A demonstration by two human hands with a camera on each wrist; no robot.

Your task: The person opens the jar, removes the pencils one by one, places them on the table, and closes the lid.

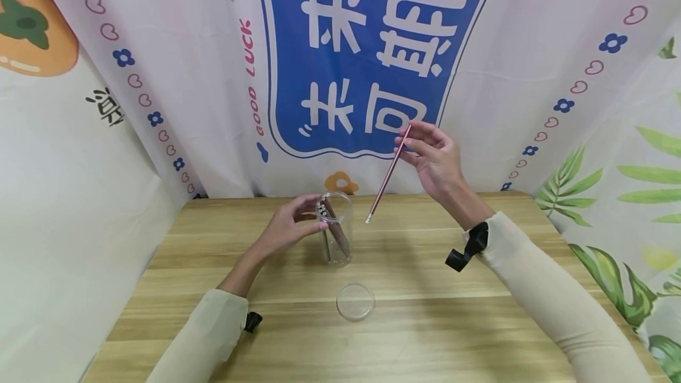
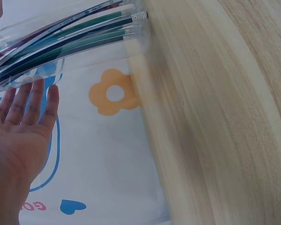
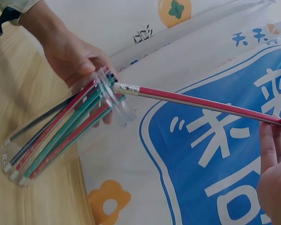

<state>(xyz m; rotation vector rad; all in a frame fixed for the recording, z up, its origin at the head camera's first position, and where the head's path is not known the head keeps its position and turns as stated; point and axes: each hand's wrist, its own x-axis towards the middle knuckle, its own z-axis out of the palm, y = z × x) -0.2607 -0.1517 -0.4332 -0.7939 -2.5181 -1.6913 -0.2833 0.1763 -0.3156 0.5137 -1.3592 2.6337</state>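
My left hand (image 1: 287,226) holds a clear plastic jar (image 1: 344,226) near its rim, thumb on the near side and fingers behind. Several pencils (image 3: 61,129) in red, green and dark colours lean inside it, and the jar tilts slightly. Higher up and to the right, my right hand (image 1: 438,161) pinches a red pencil (image 1: 389,175) by its upper end. This pencil slants down, its white eraser end (image 1: 368,218) lowest and to the right of the jar's mouth. On the table in front of the jar lies a round clear lid (image 1: 355,302).
The wooden table (image 1: 175,288) ends at the back against a printed cloth (image 1: 468,152) with blue and white lettering. More patterned cloth hangs at the left and right sides. Both wrists carry black straps (image 1: 468,247) over light sleeves.
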